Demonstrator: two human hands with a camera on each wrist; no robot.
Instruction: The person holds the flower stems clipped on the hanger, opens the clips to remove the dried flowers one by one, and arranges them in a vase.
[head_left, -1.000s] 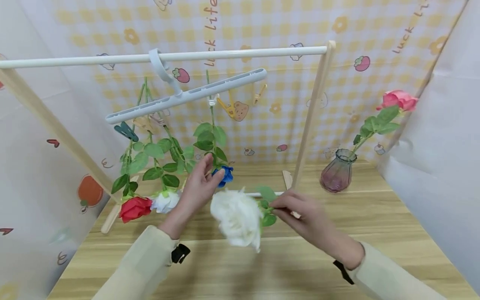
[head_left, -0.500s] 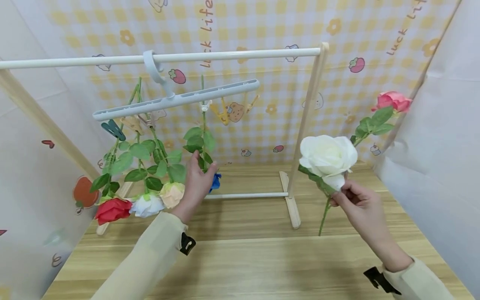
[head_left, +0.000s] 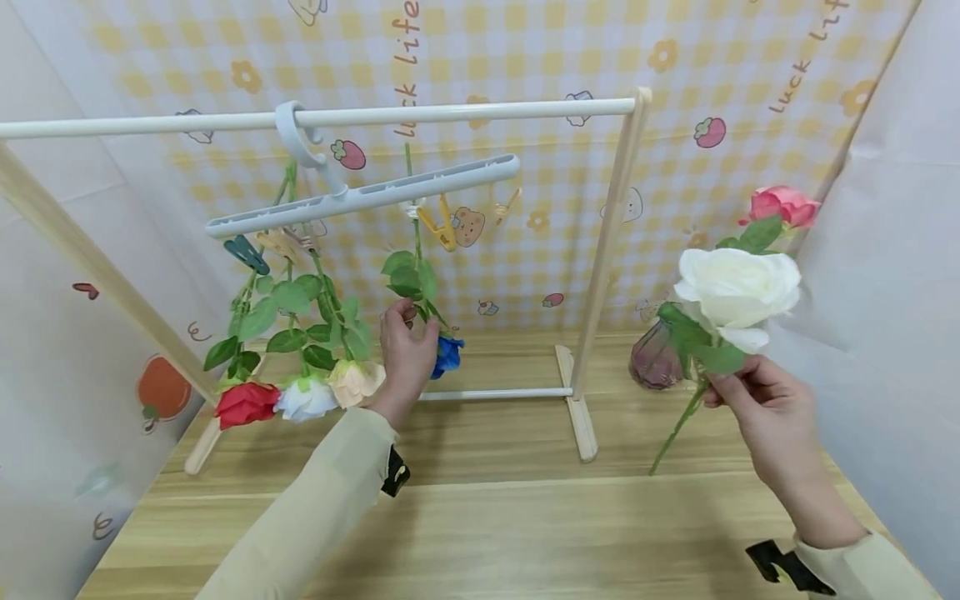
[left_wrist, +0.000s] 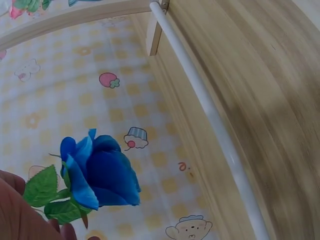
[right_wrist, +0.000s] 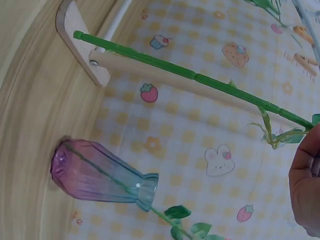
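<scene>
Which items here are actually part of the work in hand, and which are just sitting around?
In hand:
- white rose, stem pinched by the right hand
- blue rose, hanging head down, its stem held by the left hand
- clip hanger on the rail
- purple vase beside the white rose

Lying about:
- red rose, white bloom and peach rose, all hanging
- pink rose in the vase

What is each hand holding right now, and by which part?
Right hand pinches the white rose by its stem. Left hand holds the hanging blue rose near its stem.
</scene>
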